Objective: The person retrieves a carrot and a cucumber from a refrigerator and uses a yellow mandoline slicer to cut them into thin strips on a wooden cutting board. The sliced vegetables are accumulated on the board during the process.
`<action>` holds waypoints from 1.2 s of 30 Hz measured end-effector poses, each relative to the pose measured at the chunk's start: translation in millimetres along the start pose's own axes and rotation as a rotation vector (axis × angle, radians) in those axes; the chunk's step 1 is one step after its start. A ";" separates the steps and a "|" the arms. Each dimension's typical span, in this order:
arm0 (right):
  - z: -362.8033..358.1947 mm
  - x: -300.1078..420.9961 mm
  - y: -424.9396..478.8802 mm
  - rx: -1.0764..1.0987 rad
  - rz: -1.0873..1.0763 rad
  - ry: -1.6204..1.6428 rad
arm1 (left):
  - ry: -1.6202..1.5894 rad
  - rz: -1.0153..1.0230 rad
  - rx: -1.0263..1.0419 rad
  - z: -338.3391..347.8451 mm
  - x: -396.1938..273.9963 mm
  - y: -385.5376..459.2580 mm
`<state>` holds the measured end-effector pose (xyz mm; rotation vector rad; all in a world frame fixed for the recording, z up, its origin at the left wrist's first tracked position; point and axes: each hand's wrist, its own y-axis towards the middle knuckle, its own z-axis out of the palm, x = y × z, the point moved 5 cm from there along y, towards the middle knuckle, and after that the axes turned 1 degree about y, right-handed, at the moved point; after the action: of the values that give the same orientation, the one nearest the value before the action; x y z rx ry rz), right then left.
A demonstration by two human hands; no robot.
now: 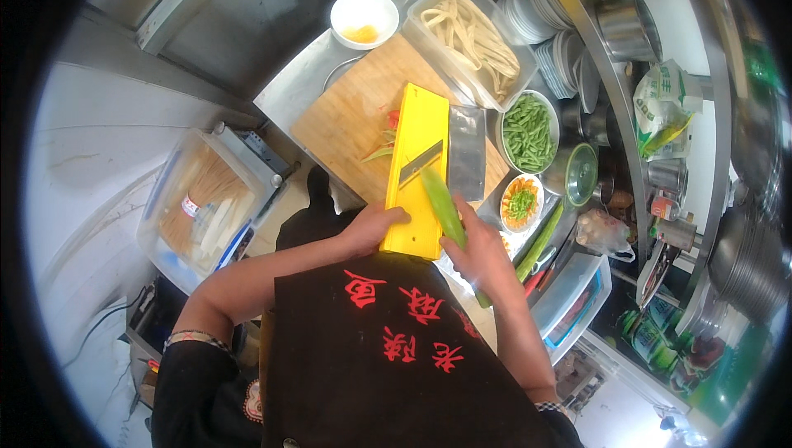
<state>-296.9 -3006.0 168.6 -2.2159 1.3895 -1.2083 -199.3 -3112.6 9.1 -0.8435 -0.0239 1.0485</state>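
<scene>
A yellow mandoline slicer (416, 200) with a slanted metal blade lies tilted over a wooden cutting board (346, 107). My left hand (374, 227) grips its near left edge, the thumb on top. In my right hand (479, 250) is a long green vegetable, maybe a peeled cucumber (440, 200), its far tip at the slicer just below the blade. Red and green vegetable scraps (385, 148) show beside the slicer on the board. A cleaver's wide metal blade (467, 154) lies flat to the slicer's right; its handle is not visible.
Beyond the board are a white bowl (365, 18) with something yellow and a plastic tub (470, 46) of wide noodles or strips. A bowl of cut green beans (530, 132), a dish of chopped vegetables (521, 203) and another long green vegetable (541, 241) stand right. Metal shelving (625, 101) borders the counter.
</scene>
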 end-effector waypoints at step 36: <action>6.8 41.3 -4.5 -0.049 -0.227 -0.242 | 0.120 0.194 -0.067 -10.7 -6.4 -9.1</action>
<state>-280.8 -3039.6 188.1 -2.5109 1.1100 -0.9383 -191.7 -3126.0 9.6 -0.9828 0.1267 1.1821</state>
